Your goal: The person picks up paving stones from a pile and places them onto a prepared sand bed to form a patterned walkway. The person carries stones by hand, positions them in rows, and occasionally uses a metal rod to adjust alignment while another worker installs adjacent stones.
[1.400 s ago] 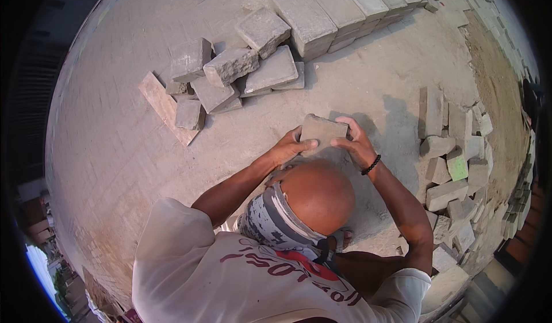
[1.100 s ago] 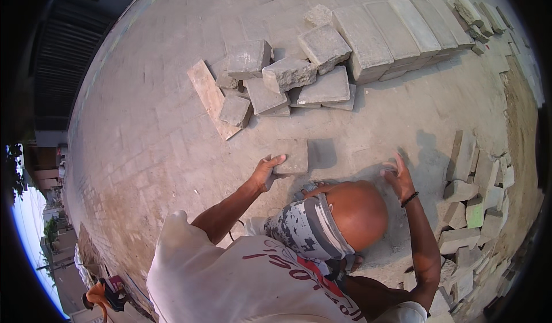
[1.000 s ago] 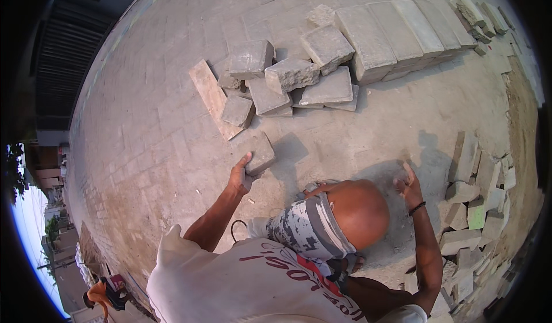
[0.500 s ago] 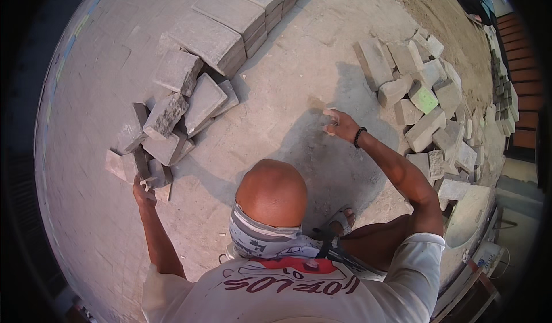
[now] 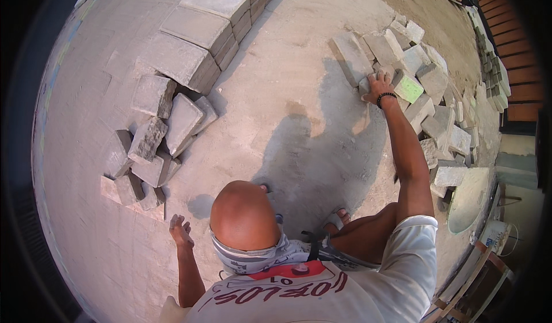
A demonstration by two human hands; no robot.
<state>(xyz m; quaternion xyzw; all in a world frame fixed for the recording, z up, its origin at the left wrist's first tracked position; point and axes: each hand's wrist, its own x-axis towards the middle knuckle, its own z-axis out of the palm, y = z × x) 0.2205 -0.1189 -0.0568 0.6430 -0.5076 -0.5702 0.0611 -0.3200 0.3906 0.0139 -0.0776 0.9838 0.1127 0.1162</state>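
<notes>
My left hand (image 5: pixel 181 231) hangs over the ground with its fingers apart and nothing in them. It is nearest to a loose heap of grey concrete blocks (image 5: pixel 148 140), some tilted and rough-edged. My right hand (image 5: pixel 380 87), with a dark bead bracelet at its wrist, reaches into another block pile on the right. Its fingers curl over a small grey concrete block (image 5: pixel 363 85), mostly hidden under the hand. Close beside it lie a long block (image 5: pixel 350 57) and a block with a bright green face (image 5: pixel 409 87).
A neat stacked row of concrete slabs (image 5: pixel 197 28) runs away at the far left. More blocks (image 5: pixel 451 133) spread along the right, near a pale rounded board (image 5: pixel 468 199). Brown slatted panels (image 5: pixel 510 52) stand at the right edge. Dusty ground (image 5: pixel 270 87) lies between the heaps.
My right hand has moved away and to the right onto a block in the right pile. My left hand has drawn back from the left heap. The whole view has shifted slightly.
</notes>
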